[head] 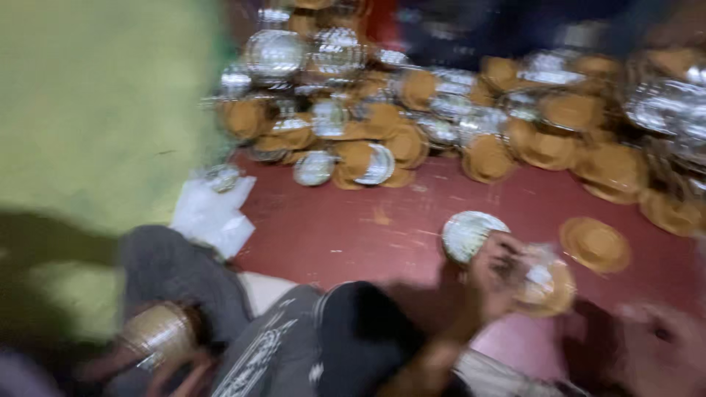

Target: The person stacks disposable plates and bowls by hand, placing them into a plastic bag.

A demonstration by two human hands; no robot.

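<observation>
I see a very blurred frame, so I take the red floor (353, 228) as my landmark. At the far left of it stands a yellow-green wall (95, 110), and at the edge between the wall and the floor lies a white plastic bag (212, 213). Below that bag, at the bottom left, a hand (176, 371) holds a stack of paper plates (158, 334) with brown and silver sides; the fingers seem to curl under the stack, but I cannot tell whose hand it is. Next to it are knees in grey and dark printed cloth.

Along the upper side of the floor a big heap of paper plates (441, 117) lies, some brown side up, some silver side up.

In the middle right of the floor, my left hand (496, 276) is closed around two or three plates (515, 268), one silver face tilted toward the heap. Just right of them, one brown plate (596, 244) lies flat on the floor. At the bottom right corner my right hand (662, 345) is only a smear; I cannot tell its grip.
</observation>
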